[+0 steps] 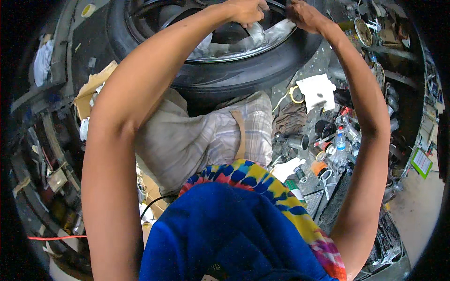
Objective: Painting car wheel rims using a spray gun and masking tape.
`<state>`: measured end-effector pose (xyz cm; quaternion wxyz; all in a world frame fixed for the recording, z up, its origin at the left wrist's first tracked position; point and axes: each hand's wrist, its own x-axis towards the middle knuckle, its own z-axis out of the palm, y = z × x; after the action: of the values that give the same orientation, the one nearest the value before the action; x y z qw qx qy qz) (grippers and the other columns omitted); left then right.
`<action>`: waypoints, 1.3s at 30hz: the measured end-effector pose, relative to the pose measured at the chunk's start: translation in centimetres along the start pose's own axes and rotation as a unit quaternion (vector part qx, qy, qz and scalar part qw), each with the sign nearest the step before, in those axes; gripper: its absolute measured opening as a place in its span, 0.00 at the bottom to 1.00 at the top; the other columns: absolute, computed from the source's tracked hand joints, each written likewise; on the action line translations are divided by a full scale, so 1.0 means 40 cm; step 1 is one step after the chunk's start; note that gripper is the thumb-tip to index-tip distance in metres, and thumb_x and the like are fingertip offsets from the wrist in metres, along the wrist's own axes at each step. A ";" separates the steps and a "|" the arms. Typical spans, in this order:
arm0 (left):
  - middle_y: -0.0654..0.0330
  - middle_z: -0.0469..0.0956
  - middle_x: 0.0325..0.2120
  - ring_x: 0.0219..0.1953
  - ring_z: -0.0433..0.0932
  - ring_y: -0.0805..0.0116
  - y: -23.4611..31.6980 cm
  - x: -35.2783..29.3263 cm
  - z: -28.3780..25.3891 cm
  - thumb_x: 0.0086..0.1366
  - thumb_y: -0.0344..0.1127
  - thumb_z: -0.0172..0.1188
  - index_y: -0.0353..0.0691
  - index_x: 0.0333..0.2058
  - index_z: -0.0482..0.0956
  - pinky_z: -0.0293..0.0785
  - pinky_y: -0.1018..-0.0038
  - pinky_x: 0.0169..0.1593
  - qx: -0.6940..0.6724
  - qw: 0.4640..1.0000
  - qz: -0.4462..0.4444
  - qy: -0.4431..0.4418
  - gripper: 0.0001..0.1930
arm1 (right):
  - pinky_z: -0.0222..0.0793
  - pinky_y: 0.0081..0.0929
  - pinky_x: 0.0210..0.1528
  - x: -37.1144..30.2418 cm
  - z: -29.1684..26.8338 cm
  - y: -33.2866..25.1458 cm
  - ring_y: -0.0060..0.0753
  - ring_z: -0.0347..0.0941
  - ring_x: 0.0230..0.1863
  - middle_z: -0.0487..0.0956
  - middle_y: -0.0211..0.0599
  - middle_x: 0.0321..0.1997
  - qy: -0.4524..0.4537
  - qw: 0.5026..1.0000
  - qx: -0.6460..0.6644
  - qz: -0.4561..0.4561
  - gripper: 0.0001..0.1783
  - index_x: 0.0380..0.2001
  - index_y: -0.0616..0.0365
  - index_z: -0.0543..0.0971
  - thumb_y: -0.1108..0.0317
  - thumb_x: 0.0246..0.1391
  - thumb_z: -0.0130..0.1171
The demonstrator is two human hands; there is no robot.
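Note:
A large wheel with a black tyre (225,77) lies in front of my knees at the top of the view. Along the near side of its rim runs a crinkled silvery-white sheet (234,48), which may be film or foil. My left hand (247,11) is closed over the wheel, and a bunched strip of that sheet hangs from its fingers. Farther right, my right hand (305,17) has its fingers curled together at the rim's edge, beside the sheet's end. What those fingers grip is hidden.
At right lie a roll of yellow tape (296,94), white paper (317,92), a brown glove or rag (291,117), a dark cup (298,141) and a plastic bottle (340,141). A cardboard box (86,93) stands at left, near a red cord (58,238).

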<state>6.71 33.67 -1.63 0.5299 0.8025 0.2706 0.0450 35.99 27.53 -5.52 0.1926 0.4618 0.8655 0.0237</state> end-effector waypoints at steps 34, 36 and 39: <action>0.69 0.84 0.40 0.34 0.74 0.83 0.331 -0.151 0.186 0.76 0.38 0.57 0.43 0.54 0.83 0.73 0.83 0.40 0.097 0.956 0.191 -0.200 0.14 | 0.77 0.44 0.49 -1.045 0.461 -1.685 0.50 0.83 0.41 0.86 0.47 0.34 0.063 0.384 0.293 0.873 0.34 0.56 0.56 0.78 0.51 0.49 0.74; 0.68 0.83 0.37 0.35 0.75 0.82 0.297 -0.098 0.271 0.75 0.37 0.58 0.43 0.54 0.84 0.73 0.82 0.40 0.124 0.935 0.211 -0.258 0.13 | 0.75 0.44 0.52 -0.974 0.493 -1.645 0.52 0.81 0.46 0.86 0.47 0.36 0.040 0.355 0.264 0.896 0.32 0.54 0.56 0.79 0.51 0.49 0.74; 0.66 0.84 0.40 0.39 0.77 0.79 0.269 -0.023 0.434 0.76 0.37 0.57 0.40 0.53 0.82 0.74 0.78 0.43 0.139 0.891 0.257 -0.349 0.13 | 0.71 0.45 0.58 -0.977 0.549 -1.643 0.58 0.74 0.54 0.84 0.51 0.41 -0.012 0.401 0.251 0.881 0.24 0.45 0.58 0.83 0.53 0.50 0.71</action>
<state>16.31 15.74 0.45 0.4435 0.8733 -0.1435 -0.1416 11.35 -44.67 -28.03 -0.0486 0.9963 -0.0558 -0.0437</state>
